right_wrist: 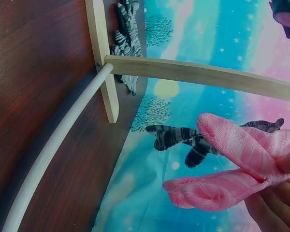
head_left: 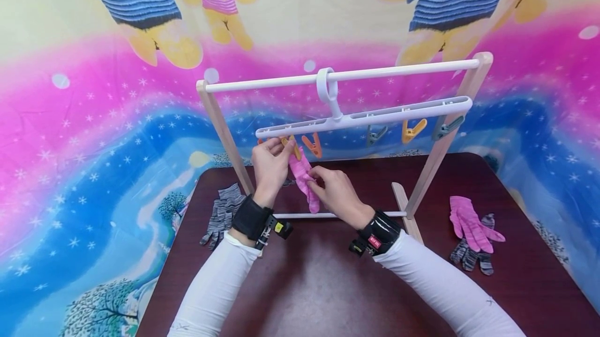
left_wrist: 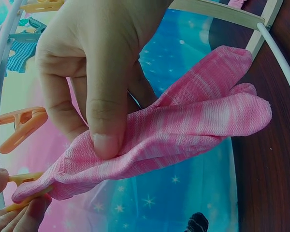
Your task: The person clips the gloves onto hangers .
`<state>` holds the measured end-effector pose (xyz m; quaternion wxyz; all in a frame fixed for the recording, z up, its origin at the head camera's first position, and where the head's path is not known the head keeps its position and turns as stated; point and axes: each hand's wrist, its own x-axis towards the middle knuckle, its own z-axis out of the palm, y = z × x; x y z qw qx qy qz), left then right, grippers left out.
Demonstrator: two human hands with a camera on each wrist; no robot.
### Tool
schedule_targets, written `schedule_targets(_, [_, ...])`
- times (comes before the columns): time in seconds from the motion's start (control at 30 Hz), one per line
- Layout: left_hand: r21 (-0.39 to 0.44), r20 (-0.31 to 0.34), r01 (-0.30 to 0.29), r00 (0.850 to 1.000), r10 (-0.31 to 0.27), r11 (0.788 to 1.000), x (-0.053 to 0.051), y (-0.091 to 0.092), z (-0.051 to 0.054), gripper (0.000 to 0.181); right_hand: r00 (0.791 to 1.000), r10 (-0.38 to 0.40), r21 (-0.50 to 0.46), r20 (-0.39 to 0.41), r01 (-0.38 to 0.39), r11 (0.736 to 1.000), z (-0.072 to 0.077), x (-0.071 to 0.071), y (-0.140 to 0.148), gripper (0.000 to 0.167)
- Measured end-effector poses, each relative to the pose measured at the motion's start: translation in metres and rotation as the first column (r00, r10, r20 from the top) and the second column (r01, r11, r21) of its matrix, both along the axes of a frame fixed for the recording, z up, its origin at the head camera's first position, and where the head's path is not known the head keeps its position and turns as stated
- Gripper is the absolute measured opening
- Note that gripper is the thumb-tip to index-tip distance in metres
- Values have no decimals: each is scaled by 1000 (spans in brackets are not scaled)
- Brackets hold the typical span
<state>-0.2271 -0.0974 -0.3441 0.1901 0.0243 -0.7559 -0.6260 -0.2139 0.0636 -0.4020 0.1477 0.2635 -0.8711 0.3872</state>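
In the head view my left hand (head_left: pixel 273 166) pinches a yellow clothespin (left_wrist: pixel 26 178) under the left part of a white hanger (head_left: pixel 403 112). One end of a pink striped glove (head_left: pixel 302 175) lies between the clothespin's arms, as the left wrist view shows. Lower down, my right hand (head_left: pixel 341 195) holds that glove between thumb and fingers, and its knitted fingers (left_wrist: pixel 246 116) stick out beyond the grip. Behind it in the right wrist view hangs a dark grey striped glove (right_wrist: pixel 176 137); what holds it up is hidden.
The hanger hooks onto a wooden rack's white top bar (head_left: pixel 403 70). Orange (head_left: pixel 313 145), yellow (head_left: pixel 414 130) and grey-green clothespins (head_left: pixel 447 127) hang along it. Grey gloves (head_left: pixel 222 214) lie on the table (head_left: pixel 328 285) at left; a pink glove (head_left: pixel 469 222) rests on a grey one at right.
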Motion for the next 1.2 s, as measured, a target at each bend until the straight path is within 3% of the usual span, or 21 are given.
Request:
schedule_targets(0.97, [44,-26,22,999,-21,999,-1,-7,-5,39,999,9,8,42,-10,1000,-1,-2,0,18])
schedule_targets(1.2, [-6,-47,21,999,-21,1000,0,-10,-7,39,999,9,6,36,-9,1000,-2,-2,0,18])
